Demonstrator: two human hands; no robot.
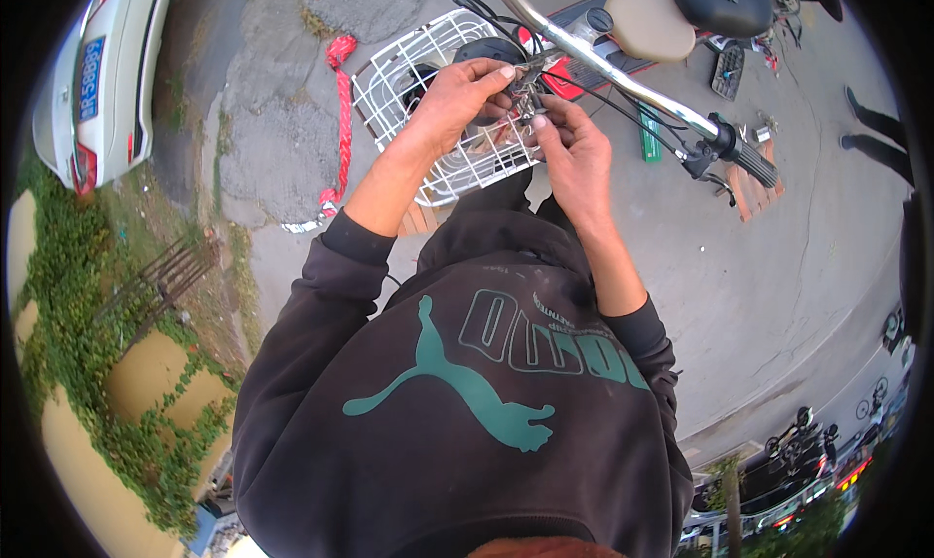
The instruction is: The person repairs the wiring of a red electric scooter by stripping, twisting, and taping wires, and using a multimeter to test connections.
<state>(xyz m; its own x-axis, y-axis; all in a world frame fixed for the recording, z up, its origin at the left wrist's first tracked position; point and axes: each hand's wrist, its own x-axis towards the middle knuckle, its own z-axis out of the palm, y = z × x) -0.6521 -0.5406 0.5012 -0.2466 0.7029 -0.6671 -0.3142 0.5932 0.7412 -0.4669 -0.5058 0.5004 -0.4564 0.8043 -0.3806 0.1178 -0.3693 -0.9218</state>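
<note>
Metal bracket (526,89) pinched by left hand (457,101) and right hand (574,154), orientation unclear, above white wire basket (409,72)

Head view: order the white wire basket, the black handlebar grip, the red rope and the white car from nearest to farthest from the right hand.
From the right hand:
1. White wire basket, directly under the hands, to the left.
2. Black handlebar grip, out to the right.
3. Red rope, on the ground left of the basket.
4. White car, far left edge.

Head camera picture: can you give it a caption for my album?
Both hands, left and right, work a small metal part above a bike's white wire basket.
</note>
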